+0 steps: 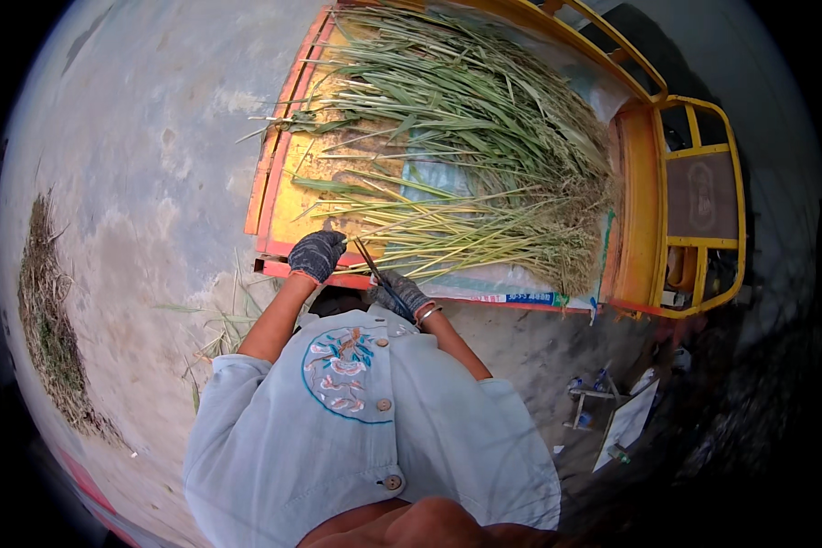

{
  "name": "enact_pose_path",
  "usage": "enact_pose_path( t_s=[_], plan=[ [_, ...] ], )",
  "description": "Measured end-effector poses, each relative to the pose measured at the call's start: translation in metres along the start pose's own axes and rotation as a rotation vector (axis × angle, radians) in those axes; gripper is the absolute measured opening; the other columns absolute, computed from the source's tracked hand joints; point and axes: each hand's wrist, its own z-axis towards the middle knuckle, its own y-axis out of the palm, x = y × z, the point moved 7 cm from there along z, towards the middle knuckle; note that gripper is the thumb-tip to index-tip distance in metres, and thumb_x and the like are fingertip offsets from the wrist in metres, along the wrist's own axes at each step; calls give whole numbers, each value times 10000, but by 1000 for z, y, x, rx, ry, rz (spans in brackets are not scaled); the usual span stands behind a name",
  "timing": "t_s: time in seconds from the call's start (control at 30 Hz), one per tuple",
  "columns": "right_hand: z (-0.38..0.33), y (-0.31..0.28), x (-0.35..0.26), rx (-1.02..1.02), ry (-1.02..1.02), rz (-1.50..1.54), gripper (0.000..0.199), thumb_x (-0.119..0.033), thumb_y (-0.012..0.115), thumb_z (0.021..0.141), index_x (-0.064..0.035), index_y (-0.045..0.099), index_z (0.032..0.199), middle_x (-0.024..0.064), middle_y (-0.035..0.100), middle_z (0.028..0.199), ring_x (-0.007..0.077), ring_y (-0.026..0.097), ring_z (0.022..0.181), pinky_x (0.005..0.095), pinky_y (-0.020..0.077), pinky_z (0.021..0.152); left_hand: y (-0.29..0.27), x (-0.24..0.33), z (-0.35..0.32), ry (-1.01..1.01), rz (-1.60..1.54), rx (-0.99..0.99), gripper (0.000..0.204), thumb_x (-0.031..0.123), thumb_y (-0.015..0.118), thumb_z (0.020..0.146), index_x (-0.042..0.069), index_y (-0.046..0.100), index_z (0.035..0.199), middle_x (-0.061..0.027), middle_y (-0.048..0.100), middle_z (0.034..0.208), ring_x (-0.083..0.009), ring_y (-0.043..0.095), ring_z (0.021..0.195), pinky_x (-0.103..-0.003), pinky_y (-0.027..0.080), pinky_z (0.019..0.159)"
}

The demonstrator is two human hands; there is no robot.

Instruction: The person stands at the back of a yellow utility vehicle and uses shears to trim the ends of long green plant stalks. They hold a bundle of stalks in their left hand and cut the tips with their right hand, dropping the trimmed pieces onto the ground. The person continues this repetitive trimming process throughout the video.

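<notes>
Long green and yellowish stalks (429, 236) with bushy seed heads lie across the yellow cargo bed of a cart (288, 187), cut ends toward the left. At the bed's near left corner is my left hand (318, 256), in a dark grey knit glove, its fingers curled closed beside the stalk ends. What it grips is too small to tell. My right hand (402, 297), gloved in grey, is closed around the handles of a pair of scissors (366, 257). The dark blades point up and left, among the nearest stalk ends.
A thicker heap of leafy stalks (484, 91) covers the bed's far side. Plastic sheeting (434, 173) lies beneath. A yellow seat frame (703, 210) rises at the right. Dry plant debris (46, 310) lies on the concrete at left, and a small stand (594, 395) is at lower right.
</notes>
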Motion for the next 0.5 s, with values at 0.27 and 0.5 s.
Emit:
enact_pose_path(
  t_s=[0.27,0.5],
  plan=[
    [14,-3,-26,86,56,196,395,-402,622,760,-45,548,913,130,611,787,232,598,704,338,466,655,13,6,-14,6,5,-32,343,286,576,790,28,612,1012,-174,598,1020,-325,554,947,-405,437,809],
    [12,-7,-14,84,129,-25,400,-418,681,696,-81,570,882,109,620,741,247,608,716,338,468,666,20,-31,-4,16,-102,10,316,311,577,778,30,646,904,-168,623,931,-318,582,873,-405,451,772]
  ],
)
